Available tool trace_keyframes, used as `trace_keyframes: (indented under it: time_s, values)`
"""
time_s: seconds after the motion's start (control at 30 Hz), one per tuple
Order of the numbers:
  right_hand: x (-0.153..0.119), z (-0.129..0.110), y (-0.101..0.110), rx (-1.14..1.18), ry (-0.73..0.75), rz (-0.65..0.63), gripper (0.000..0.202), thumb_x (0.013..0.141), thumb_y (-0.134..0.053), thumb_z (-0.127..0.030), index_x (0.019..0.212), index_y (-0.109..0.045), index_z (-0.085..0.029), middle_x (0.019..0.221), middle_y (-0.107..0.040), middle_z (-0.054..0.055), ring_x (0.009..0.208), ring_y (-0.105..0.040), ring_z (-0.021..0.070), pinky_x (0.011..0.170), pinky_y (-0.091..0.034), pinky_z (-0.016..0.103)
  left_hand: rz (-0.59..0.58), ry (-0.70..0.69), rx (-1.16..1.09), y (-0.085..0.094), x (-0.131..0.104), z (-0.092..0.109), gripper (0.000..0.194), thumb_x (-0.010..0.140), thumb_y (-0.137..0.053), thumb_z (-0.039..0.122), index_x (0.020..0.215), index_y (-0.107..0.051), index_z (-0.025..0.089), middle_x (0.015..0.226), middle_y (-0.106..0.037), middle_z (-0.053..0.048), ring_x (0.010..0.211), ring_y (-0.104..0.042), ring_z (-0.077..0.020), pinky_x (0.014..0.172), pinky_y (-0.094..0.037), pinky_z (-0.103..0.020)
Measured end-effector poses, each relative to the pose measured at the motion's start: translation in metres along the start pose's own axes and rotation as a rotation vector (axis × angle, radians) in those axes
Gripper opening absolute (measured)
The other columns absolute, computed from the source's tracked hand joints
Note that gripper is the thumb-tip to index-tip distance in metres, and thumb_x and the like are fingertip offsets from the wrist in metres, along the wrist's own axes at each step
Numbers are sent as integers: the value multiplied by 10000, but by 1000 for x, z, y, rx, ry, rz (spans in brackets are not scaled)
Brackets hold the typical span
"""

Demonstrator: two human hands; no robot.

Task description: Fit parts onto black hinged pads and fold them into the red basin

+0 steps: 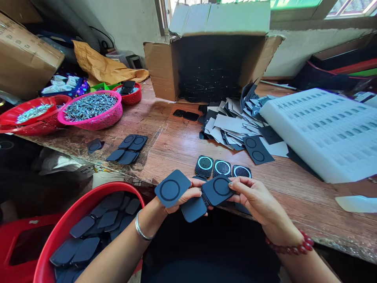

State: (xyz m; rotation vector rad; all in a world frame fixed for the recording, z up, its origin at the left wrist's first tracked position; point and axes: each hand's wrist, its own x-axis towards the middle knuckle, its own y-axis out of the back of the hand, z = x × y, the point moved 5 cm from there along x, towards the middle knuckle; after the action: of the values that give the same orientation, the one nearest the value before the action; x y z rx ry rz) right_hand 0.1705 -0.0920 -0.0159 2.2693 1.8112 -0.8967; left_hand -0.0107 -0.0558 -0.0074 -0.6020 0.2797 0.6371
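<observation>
My left hand (184,196) grips a dark hinged folding pad (193,209) from the left, near its hinge. A separate dark square sheet with a ring (170,188) lies over the back of that hand and wrist. My right hand (250,192) pinches the right edge of the pad's upper panel, which shows a ring; its thumb rests on that surface. Just behind the hands stand three units with pale rings and mesh (222,168) on the table's front edge. Their lower parts are partly hidden by my hands and the pad.
A red tub of dark pads (134,188) stands at lower left. Stacked pads (127,157) lie on the wooden table (165,151). Farther back are a pink basket of metal parts (101,125), an open carton (160,70), loose sheets (232,124) and a white foam block (332,157).
</observation>
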Motion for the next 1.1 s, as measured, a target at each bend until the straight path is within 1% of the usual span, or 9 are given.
trace_keyframes:
  time_s: [0.17,0.3,0.4,0.53,0.7,0.93,1.1]
  values:
    - [1,1,0,5,-9,-7,404,465,-951,-416,660,-729,-141,780,-694,66,729,-633,178,622,-603,310,-10,7,6,0,0,-1,441,779,-670,333,1194,-686,184,824,-738,-64,780,-694,-214,697,-574,-319]
    - [1,0,0,-14,4,0,398,480,-943,-420,670,-731,-143,783,-698,67,727,-635,180,641,-604,324,-6,0,21,-1,0,1,382,792,-629,310,1150,-702,199,807,-735,-46,796,-697,-214,709,-575,-321]
    - [0,0,0,-19,7,18,405,464,-945,-427,648,-717,-147,786,-697,68,721,-636,183,634,-603,329,1,1,25,-2,-1,2,351,798,-613,296,1124,-710,207,805,-736,-40,795,-703,-217,703,-580,-316]
    - [0,0,0,-16,12,39,428,447,-949,-442,656,-722,-145,802,-697,73,748,-637,190,638,-608,331,1,2,5,-1,0,1,385,787,-629,288,1155,-699,196,828,-742,-53,804,-707,-226,710,-587,-325]
    - [-1,-1,-2,-17,10,30,403,466,-942,-432,663,-734,-148,796,-698,70,747,-639,190,665,-612,345,13,-2,-19,2,2,-4,400,806,-633,281,1194,-691,207,894,-752,-68,829,-711,-237,716,-592,-353]
    - [-2,-1,-1,-11,13,42,374,472,-937,-395,629,-700,-151,723,-669,44,684,-618,167,605,-589,313,-5,-4,-54,1,3,-5,412,786,-664,267,1187,-691,176,879,-745,-72,806,-713,-224,699,-601,-332]
    - [-2,1,1,-16,27,43,390,478,-937,-417,655,-718,-147,794,-681,62,716,-623,175,624,-603,324,-16,-2,-54,1,3,-7,397,802,-642,255,1191,-684,183,886,-750,-74,824,-708,-226,710,-598,-346]
